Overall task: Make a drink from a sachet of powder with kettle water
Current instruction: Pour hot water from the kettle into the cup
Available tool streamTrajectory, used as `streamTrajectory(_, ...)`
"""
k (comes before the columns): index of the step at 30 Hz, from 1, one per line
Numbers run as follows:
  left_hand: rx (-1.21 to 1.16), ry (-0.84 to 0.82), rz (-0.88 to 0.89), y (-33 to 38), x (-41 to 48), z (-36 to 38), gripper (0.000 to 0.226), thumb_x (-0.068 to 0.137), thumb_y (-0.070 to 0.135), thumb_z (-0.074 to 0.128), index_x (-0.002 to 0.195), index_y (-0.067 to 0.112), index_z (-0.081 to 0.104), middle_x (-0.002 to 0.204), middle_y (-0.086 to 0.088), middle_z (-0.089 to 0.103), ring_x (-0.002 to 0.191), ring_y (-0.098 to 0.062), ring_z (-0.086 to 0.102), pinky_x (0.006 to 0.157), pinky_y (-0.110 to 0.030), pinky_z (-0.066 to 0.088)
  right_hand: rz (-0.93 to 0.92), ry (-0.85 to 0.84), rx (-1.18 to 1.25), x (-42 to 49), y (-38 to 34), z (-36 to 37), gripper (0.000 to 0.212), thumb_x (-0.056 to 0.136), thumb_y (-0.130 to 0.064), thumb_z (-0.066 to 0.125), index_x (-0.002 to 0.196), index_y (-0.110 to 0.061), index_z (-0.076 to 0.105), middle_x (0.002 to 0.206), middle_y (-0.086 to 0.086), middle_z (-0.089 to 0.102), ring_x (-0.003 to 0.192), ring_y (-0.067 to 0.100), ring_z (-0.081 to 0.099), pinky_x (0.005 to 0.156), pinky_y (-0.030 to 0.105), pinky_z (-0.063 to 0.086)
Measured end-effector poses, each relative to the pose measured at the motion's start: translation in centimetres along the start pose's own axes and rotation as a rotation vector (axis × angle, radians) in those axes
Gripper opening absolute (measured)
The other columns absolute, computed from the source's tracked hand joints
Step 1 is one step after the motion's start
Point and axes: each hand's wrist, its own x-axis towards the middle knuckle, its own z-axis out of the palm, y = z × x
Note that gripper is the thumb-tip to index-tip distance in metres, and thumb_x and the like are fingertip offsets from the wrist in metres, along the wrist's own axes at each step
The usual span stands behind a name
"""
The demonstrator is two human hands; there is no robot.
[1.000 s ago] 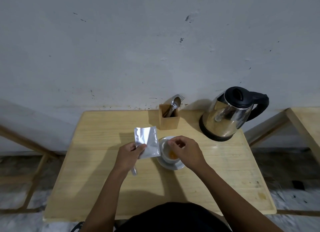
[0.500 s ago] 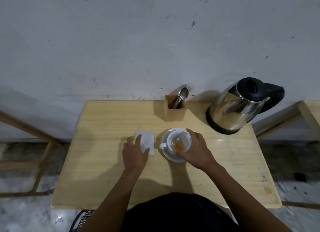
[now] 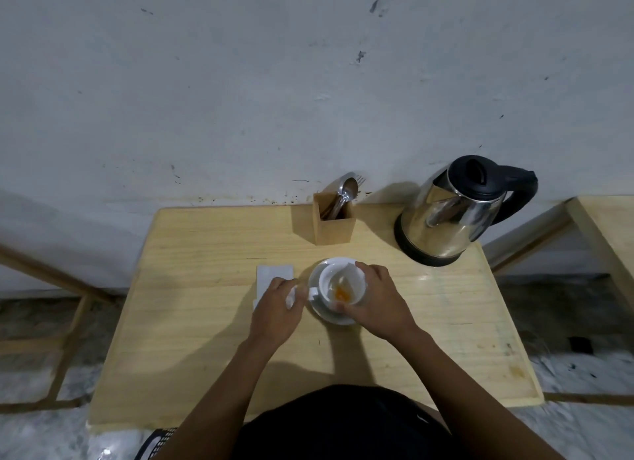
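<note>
The right hand (image 3: 377,298) is cupping the cup (image 3: 338,284) on its saucer (image 3: 317,310); the left hand (image 3: 276,308), fingers loosely curled, is pressing the sachet (image 3: 272,276). The kettle (image 3: 446,216) and spoon holder (image 3: 331,224) are standing beyond the fingertips.

A wooden cutlery holder (image 3: 332,223) stood at the twelve o'clock edge of my wooden table (image 3: 206,322), close to the scuffed grey wall (image 3: 274,82). Spoons (image 3: 347,191) and a fork (image 3: 360,179) leaned out of it toward one o'clock. Another wooden table (image 3: 607,226) sat at three o'clock, apart from mine.
</note>
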Motion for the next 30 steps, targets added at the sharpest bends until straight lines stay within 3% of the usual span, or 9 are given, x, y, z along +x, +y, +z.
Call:
streamTrajectory(2,-0.132,-0.073,0.002,1.8,-0.2,0.2,0.036,0.093,0.046,0.048,0.114,0.022,0.064,0.103,0.004,0.059,0.079,-0.007,0.055,0.073,-0.022,0.044,-0.032,0.091,0.027,-0.3,0.5,-0.9,0.071,0.071,-0.057,0.072,0.133,-0.036,0.044,0.125,-0.013,0.048,0.111,0.005,0.048,0.084,0.031,0.051)
streamTrajectory(6,-0.186,-0.063,0.002,3.8,0.0,1.1,0.025,0.093,0.037,0.052,0.097,0.018,0.068,0.082,0.007,0.057,0.078,-0.009,0.054,0.066,-0.014,0.036,-0.051,0.313,0.128,-1.1,1.7,-3.5,0.022,0.087,-0.03,0.069,0.108,-0.032,0.06,0.091,-0.015,0.057,0.085,0.003,0.056,0.073,0.023,0.044)
streamTrajectory(9,-0.223,-0.002,-0.066,4.4,0.2,1.8,0.02,0.09,0.031,0.057,0.089,0.013,0.067,0.078,0.008,0.059,0.074,-0.005,0.055,0.064,-0.014,0.037,-0.017,0.387,0.195,-1.6,2.7,-5.7,0.009,0.088,-0.025,0.07,0.09,-0.03,0.062,0.08,-0.013,0.062,0.081,0.003,0.06,0.073,0.018,0.044)
streamTrajectory(15,-0.253,0.055,-0.198,5.1,0.8,2.6,0.027,0.087,0.021,0.06,0.067,0.003,0.057,0.064,-0.003,0.055,0.063,-0.016,0.053,0.056,-0.019,0.036,0.045,0.514,0.225,-2.0,4.4,-10.3,0.021,0.084,-0.041,0.071,0.075,-0.023,0.066,0.075,-0.01,0.067,0.077,0.001,0.062,0.068,0.013,0.042)
streamTrajectory(19,-0.275,0.124,-0.234,5.8,0.5,3.1,0.029,0.088,0.019,0.059,0.061,0.011,0.051,0.061,-0.001,0.054,0.06,-0.013,0.05,0.054,-0.02,0.035,0.008,0.651,0.22,-1.6,5.0,-13.8,0.021,0.091,-0.04,0.061,0.085,-0.02,0.066,0.083,-0.006,0.064,0.079,0.007,0.059,0.069,0.021,0.046)
streamTrajectory(23,-0.285,0.158,-0.269,6.5,0.3,3.6,0.026,0.09,0.017,0.057,0.066,0.005,0.057,0.061,-0.002,0.055,0.061,-0.015,0.052,0.055,-0.022,0.036,0.008,0.795,0.254,-0.3,5.8,-17.7,0.019,0.093,-0.039,0.059,0.096,-0.021,0.064,0.097,-0.005,0.06,0.091,0.01,0.056,0.079,0.028,0.048)
streamTrajectory(30,-0.318,0.232,-0.334,7.5,0.0,4.7,0.027,0.091,0.016,0.054,0.077,-0.006,0.061,0.073,-0.017,0.062,0.07,-0.027,0.055,0.061,-0.031,0.038,0.02,0.641,0.102,3.7,7.6,-23.1,0.043,0.095,-0.046,0.052,0.129,-0.02,0.056,0.136,0.002,0.047,0.128,0.017,0.04,0.102,0.035,0.039)
